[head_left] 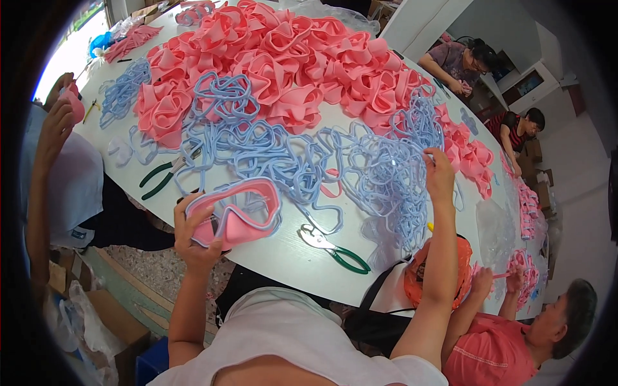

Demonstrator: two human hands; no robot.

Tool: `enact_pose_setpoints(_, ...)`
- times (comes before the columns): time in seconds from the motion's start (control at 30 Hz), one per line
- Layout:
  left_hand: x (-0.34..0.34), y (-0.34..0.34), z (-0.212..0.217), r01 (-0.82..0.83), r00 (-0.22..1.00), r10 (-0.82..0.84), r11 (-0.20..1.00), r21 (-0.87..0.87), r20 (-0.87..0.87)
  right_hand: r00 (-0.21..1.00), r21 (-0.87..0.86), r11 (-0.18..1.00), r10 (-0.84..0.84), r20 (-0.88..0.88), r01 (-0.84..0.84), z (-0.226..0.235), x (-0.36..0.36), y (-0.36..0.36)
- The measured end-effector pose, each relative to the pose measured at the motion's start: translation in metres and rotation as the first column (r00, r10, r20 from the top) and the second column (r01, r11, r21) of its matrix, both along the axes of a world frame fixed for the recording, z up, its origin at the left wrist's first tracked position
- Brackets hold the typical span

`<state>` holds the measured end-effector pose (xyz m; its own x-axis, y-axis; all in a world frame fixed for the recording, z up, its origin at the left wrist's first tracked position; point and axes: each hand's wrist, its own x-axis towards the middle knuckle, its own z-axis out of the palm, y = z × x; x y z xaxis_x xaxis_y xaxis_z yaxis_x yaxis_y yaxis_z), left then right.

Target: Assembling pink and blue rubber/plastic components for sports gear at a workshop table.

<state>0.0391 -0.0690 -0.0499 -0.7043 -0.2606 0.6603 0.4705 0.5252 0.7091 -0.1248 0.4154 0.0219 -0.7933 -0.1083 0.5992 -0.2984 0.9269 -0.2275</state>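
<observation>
My left hand (195, 235) grips a diving mask (248, 235) with a pink soft skirt and a pale blue rim, near the table's front edge. The fingers are wrapped round its left side, and its clear lens area faces up. My right hand (440, 175) is over the right side of a tangled heap of pale blue mask frames (393, 174). Its fingers are partly bent and apart, and nothing shows between them. Beyond the frames lies a big pile of pink mask skirts (277, 77).
Green-handled pliers (331, 248) lie on the white table (290, 257) before me; another green-handled pair (164, 174) rests farther left. An orange bag or helmet-like item (444, 273) sits by my right forearm. People work at the left, right and far right.
</observation>
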Motion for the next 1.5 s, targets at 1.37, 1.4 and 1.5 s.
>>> enact_pose_setpoints(1.37, 0.003, 0.035, 0.020, 0.146, 0.784, -0.405, 0.857, -0.495, -0.470, 0.555, -0.094, 0.575, 0.814, 0.173, -0.813, 0.052, 0.110, -0.217)
enact_pose_setpoints(1.4, 0.004, 0.036, 0.020, 0.146, 0.785, -0.404, 0.857, -0.494, -0.469, 0.554, -0.095, 0.574, 0.814, 0.174, -0.813, 0.051, 0.112, -0.217)
enact_pose_setpoints(1.5, 0.005, 0.038, 0.022, 0.135, 0.781, -0.396, 0.862, -0.490, -0.482, 0.581, -0.016, 0.585, 0.809, 0.092, -0.811, 0.050, 0.114, -0.218)
